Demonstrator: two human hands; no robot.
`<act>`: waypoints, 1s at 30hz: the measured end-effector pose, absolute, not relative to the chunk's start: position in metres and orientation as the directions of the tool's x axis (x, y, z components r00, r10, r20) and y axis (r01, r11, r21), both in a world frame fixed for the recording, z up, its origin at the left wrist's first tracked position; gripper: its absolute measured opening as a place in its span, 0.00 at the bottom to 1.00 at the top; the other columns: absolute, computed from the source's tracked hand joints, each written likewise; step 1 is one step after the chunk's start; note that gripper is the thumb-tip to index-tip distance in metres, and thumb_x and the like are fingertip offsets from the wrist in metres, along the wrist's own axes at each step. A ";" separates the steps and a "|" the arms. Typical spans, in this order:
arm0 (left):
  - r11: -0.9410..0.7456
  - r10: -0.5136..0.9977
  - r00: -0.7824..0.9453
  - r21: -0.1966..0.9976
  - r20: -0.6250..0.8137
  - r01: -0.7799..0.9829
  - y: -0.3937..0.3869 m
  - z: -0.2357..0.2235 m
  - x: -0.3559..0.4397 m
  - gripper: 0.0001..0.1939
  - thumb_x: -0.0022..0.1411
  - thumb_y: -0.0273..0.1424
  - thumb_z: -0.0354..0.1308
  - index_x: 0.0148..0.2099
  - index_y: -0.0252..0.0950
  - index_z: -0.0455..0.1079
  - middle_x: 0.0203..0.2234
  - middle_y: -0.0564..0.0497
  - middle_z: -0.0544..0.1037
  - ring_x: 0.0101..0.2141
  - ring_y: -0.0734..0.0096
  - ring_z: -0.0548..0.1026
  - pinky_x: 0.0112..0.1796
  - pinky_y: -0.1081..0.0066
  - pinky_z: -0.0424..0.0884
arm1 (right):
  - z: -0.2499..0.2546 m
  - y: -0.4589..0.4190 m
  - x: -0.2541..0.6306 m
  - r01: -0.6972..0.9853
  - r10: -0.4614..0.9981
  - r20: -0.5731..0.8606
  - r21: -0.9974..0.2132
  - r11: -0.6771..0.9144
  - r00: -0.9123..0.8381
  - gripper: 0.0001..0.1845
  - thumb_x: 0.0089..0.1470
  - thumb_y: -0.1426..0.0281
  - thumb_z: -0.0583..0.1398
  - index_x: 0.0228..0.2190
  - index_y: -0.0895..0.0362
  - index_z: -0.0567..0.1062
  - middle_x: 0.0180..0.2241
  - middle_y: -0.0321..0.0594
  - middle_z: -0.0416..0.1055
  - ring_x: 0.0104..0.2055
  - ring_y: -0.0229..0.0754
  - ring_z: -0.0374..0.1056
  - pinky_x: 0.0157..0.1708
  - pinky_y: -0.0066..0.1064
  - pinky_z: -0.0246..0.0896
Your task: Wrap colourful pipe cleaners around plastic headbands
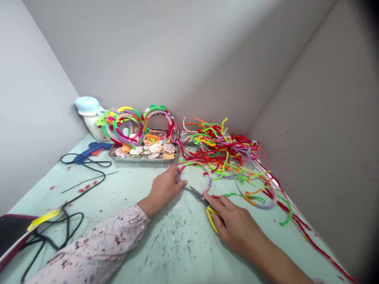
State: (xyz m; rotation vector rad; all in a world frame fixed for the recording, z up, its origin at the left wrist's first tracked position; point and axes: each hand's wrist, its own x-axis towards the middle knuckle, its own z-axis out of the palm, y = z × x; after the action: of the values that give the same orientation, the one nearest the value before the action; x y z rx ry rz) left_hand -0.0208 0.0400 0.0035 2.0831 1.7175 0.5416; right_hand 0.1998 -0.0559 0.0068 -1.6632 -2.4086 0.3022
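My left hand [167, 188] pinches the left end of a headband [211, 173] wrapped in pink, lilac and green pipe cleaner, which curves away from me on the table. In my right hand [233, 221] is a pair of scissors [213, 221] with yellow handles. Their grey blades point left, toward my left fingertips, near the headband's open ends. Whether the blades touch the headband I cannot tell. Just beyond lies a tangled heap of colourful pipe cleaners [207, 138]. To its right rests another partly wrapped headband [271, 205].
A metal tray [142, 159] holds seashells [155, 148], with several wrapped headbands [127, 112] standing on it. Left of it are a blue glue gun [91, 150] with a looping black cord [85, 189], and a white bottle with a light-blue lid [88, 104]. Grey walls [189, 59] enclose the table.
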 end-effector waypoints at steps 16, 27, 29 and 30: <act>-0.153 0.986 0.161 0.532 0.033 0.833 0.040 0.004 -0.019 0.18 0.55 0.39 0.60 0.46 0.40 0.65 0.27 0.54 0.75 0.27 0.68 0.73 0.26 0.73 0.56 | 0.012 -0.053 0.197 0.889 0.951 -0.025 -0.362 0.280 -0.309 0.29 0.57 0.72 0.50 0.61 0.52 0.60 0.45 0.46 0.69 0.40 0.44 0.70 0.39 0.35 0.64; -0.147 0.987 0.155 0.527 0.029 0.837 0.040 0.005 -0.019 0.18 0.54 0.39 0.60 0.46 0.40 0.65 0.27 0.54 0.76 0.27 0.68 0.73 0.26 0.73 0.55 | 0.009 -0.048 0.201 0.863 0.949 -0.031 -0.426 0.272 -0.315 0.29 0.56 0.72 0.52 0.59 0.51 0.63 0.44 0.46 0.72 0.43 0.46 0.70 0.43 0.35 0.63; -0.157 0.986 0.162 0.526 0.037 0.836 0.040 0.004 -0.019 0.18 0.54 0.39 0.60 0.46 0.41 0.65 0.27 0.55 0.76 0.27 0.68 0.73 0.26 0.73 0.55 | 0.010 -0.047 0.201 0.864 0.948 -0.046 -0.427 0.266 -0.315 0.28 0.56 0.72 0.52 0.59 0.51 0.63 0.43 0.46 0.72 0.43 0.46 0.70 0.43 0.36 0.63; -0.159 0.986 0.163 0.526 0.040 0.836 0.040 0.004 -0.019 0.18 0.54 0.39 0.60 0.46 0.41 0.64 0.27 0.55 0.76 0.27 0.68 0.73 0.26 0.73 0.55 | 0.010 -0.047 0.201 0.866 0.948 -0.052 -0.426 0.263 -0.313 0.28 0.57 0.72 0.51 0.59 0.51 0.63 0.43 0.46 0.73 0.43 0.46 0.70 0.43 0.36 0.63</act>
State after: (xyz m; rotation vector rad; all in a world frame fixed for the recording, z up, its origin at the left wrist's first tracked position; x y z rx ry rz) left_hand -0.0189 0.0400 0.0044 2.0641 1.7312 0.5373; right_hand 0.2009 -0.0472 0.0100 -1.6955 -2.3169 0.5648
